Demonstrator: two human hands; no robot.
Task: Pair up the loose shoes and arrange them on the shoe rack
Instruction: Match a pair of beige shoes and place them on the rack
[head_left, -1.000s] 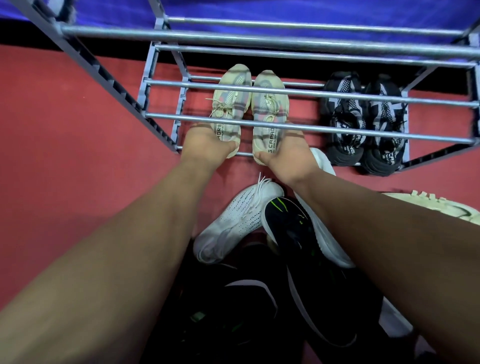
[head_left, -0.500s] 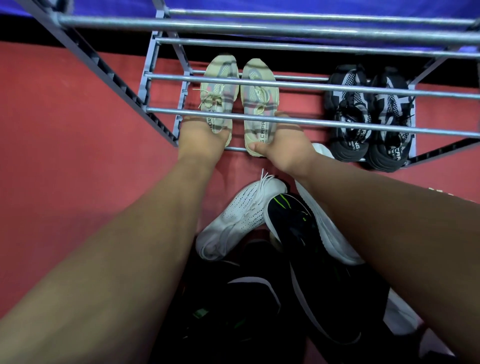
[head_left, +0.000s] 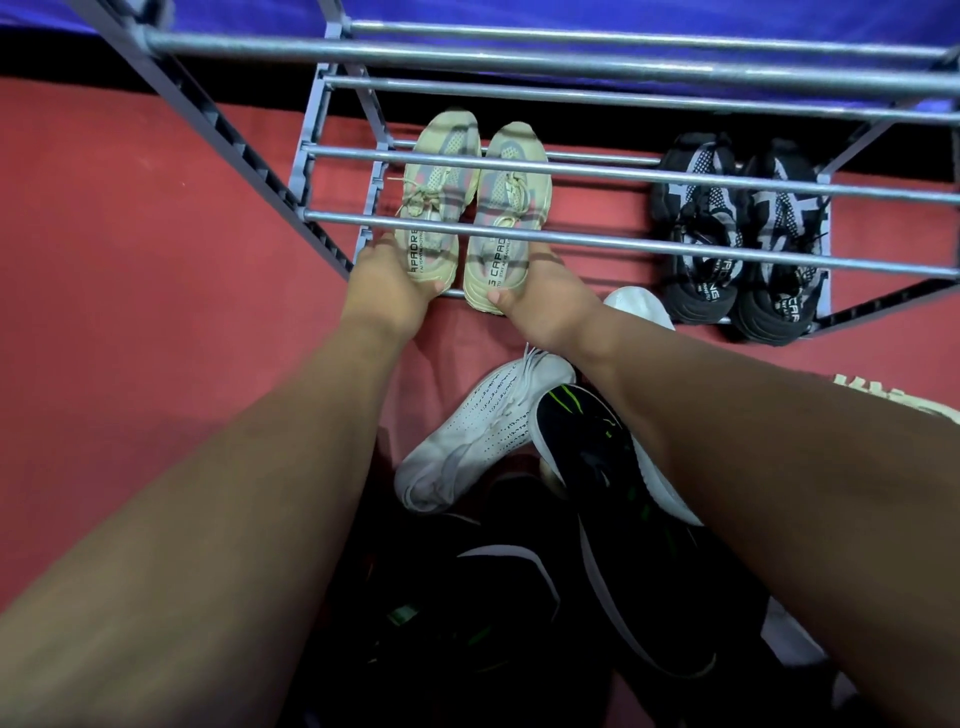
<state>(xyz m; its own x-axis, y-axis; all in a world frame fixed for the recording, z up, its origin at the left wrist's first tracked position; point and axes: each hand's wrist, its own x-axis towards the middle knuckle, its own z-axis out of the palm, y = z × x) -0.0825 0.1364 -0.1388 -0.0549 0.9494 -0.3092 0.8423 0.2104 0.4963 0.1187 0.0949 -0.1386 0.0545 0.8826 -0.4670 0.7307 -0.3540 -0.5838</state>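
Note:
Two cream sneakers lie side by side, toes away from me, on the lowest tier of the grey metal shoe rack. My left hand grips the heel of the left cream sneaker. My right hand grips the heel of the right cream sneaker. A pair of black-and-white sneakers rests on the same tier to the right. Loose on the red floor near me lie a white knit sneaker and a black sneaker with green marks.
Rack bars cross above the shoes on the lowest tier. More dark shoes are piled below the loose ones. Another white shoe shows behind my right wrist, and a cream shoe peeks past my right forearm. Red floor spreads to the left.
Both hands have pushed the cream pair a little deeper onto the lowest tier and still grip the heels. My view has shifted slightly.

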